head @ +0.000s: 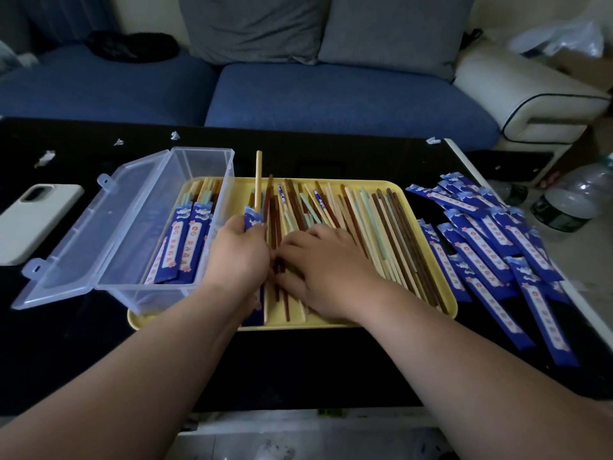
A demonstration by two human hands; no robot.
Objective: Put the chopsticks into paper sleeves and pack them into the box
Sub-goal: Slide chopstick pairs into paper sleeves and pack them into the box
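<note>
My left fingers (256,229) are gripping a blue paper sleeve (252,218) with one pale chopstick (258,180) standing out of its mouth, pointing away from me. My right fingers (293,247) are lying bent over the loose chopsticks (381,227) in the yellow tray (447,314), just beside the sleeve; whether they are pinching one I cannot tell. Those sticks are running roughly parallel to the sleeve, so my right hand (328,265) is nearer. The open box (199,161) is sitting to the left.
</note>
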